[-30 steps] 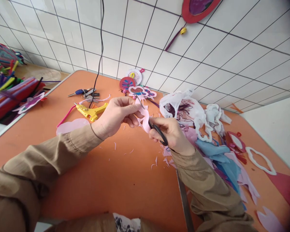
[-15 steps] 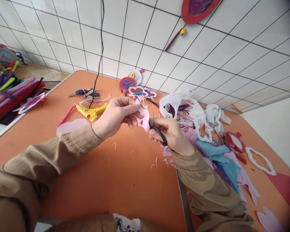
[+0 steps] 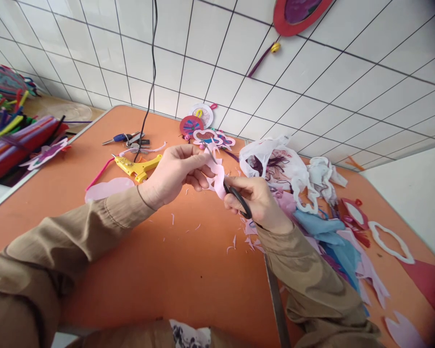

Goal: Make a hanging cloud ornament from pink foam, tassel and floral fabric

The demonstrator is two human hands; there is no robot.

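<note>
My left hand (image 3: 181, 171) pinches a wavy-edged piece of pink felt or foam (image 3: 219, 180) between thumb and fingers, above the table. In my right hand (image 3: 255, 200) is a pair of scissors (image 3: 239, 200) with black handles, its fingers closed round the loops. The blades reach up along the pink piece toward my left fingertips and are partly hidden by it. Thin pink offcuts (image 3: 252, 241) lie on the table below my right hand.
A yellow glue gun (image 3: 136, 166) and keys (image 3: 130, 139) lie left on the orange table (image 3: 159, 280). Finished round ornaments (image 3: 191, 126) rest by the tiled wall. A plastic bag (image 3: 275, 162) and blue fabric scraps (image 3: 319, 224) spread to the right. Pipe cleaners (image 3: 18, 150) fill the far left.
Almost nothing differs. Both hands keep the same hold and place, and the view has shifted very slightly.
</note>
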